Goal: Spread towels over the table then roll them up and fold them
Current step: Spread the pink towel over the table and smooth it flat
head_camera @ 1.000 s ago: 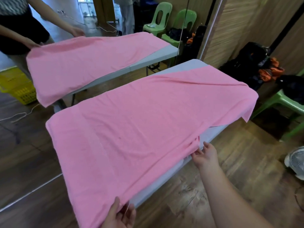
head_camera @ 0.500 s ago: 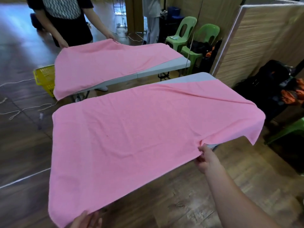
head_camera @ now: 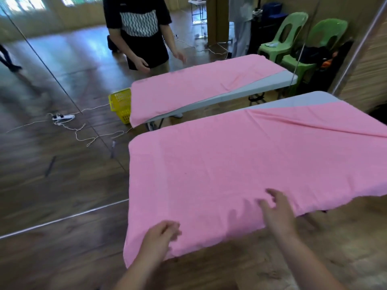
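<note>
A large pink towel [head_camera: 240, 164] lies spread flat over the grey table [head_camera: 310, 99], whose bare far right corner shows. The towel's near edge hangs over the table's front side, and a long crease runs across its right part. My left hand [head_camera: 162, 235] rests on the towel near the front left corner, fingers loosely bent, holding nothing. My right hand [head_camera: 277, 210] lies palm down on the towel by the front edge with its fingers spread. Both hands are motion-blurred.
Beyond stands a second table [head_camera: 278, 80] under another pink towel [head_camera: 194, 88], with a person in a black top [head_camera: 142, 32] behind it. A yellow basket [head_camera: 120, 105], a power strip with cords [head_camera: 62, 117] and green chairs [head_camera: 293, 36] are on the wooden floor.
Both hands have let go of the towel's near edge and moved onto its top. The edge now drapes over the table front. The view has swung left.
</note>
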`<action>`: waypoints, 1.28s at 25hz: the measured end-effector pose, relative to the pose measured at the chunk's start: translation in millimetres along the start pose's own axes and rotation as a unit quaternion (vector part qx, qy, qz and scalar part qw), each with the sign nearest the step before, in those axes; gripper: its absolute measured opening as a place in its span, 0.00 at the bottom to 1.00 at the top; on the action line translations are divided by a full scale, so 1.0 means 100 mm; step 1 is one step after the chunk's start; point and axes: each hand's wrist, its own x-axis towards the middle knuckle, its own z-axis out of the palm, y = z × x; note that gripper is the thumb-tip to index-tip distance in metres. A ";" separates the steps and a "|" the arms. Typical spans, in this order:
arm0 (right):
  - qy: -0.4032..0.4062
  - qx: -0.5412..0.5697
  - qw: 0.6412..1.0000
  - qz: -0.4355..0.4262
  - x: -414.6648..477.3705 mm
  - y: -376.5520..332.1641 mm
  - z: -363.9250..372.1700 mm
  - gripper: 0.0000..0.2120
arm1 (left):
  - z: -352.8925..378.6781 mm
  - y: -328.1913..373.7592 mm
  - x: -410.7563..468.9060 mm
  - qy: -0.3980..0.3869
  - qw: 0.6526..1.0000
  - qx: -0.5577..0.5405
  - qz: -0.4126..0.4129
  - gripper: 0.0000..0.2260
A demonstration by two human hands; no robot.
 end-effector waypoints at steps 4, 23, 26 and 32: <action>-0.215 -0.252 0.924 -0.192 -0.48 -0.14 1.09 0.28 | -0.52 0.10 1.11 0.010 0.877 0.416 0.239 0.21; -0.159 -0.338 0.912 -0.170 -1.88 -1.39 3.65 0.17 | -2.14 0.05 3.21 -0.299 0.527 0.487 0.629 0.11; -0.111 -0.388 0.906 -0.127 -1.85 -1.45 3.82 0.15 | -2.05 0.18 3.43 -0.352 0.476 0.447 0.671 0.08; 0.088 -0.368 0.920 0.107 -1.81 -1.52 3.58 0.06 | -1.62 0.55 3.71 -0.429 0.476 0.400 0.655 0.08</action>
